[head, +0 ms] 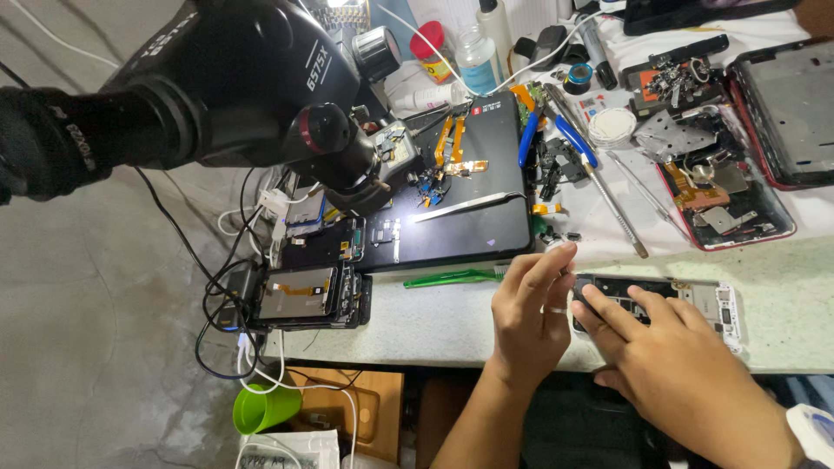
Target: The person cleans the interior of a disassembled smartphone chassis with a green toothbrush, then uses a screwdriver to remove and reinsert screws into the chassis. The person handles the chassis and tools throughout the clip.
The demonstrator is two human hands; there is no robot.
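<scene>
Nearest the lens, out of focus at the upper left: the black microscope head (217,87), eyepieces pointing toward the wearer. Below and to the right, at the front edge of the pale speckled workbench (434,326), both hands on an opened white-framed smartphone (686,300), lying flat with its long axis parallel to that front edge, dark inside face up. Right hand (686,369) pressed flat on the phone's left half, fingers (612,308) extended and spread only narrowly, gripping nothing, pinning the phone down. Left hand (530,317) just beside the phone's left end, ring on one finger, fingers loosely curled and pointing up toward the back of the bench, fingertips about at the phone's near left corner; whether anything small sits pinched there, impossible to tell. So: phone directly under the right hand, and immediately to the right of the left hand, the right hand the closer of the two. Just beyond the left fingertips, a green plastic pry tool (447,278), lying parallel to the front edge too. Farther back, a black work mat (486,221) with metal tweezers (465,206) and orange flex cables (450,139). At the left end of the bench, a stack of dismantled phones (304,295); toward the right rear, a red-framed phone body (730,208) opened up.
</scene>
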